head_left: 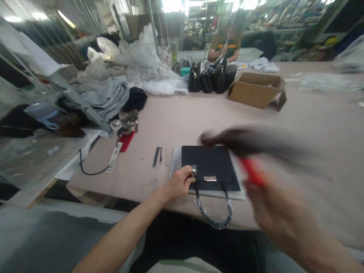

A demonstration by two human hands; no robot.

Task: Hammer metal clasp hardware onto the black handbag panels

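A black handbag [210, 161] lies flat on a pale slab [175, 158], its plastic-wrapped handle [214, 223] hanging toward me over the table's edge. On the bag is a small metal plate [210, 178]. My left hand [179, 182] pinches a short metal punch [193, 170] upright at the bag's left side, near the handle's base. Raised over the bag's right side, my right hand [280, 206] is closed around the red grip of a hammer [253, 168]. Motion smears the hammer's head. Two slim metal tools [156, 156] lie left of the slab.
A cardboard box [253, 91] and several black bags [207, 77] stand at the back, with a person [226, 43] behind them. Plastic bags [145, 64] and folded grey cloth [110, 98] are heaped at left. A red tag [127, 141] lies near a metal post [82, 104].
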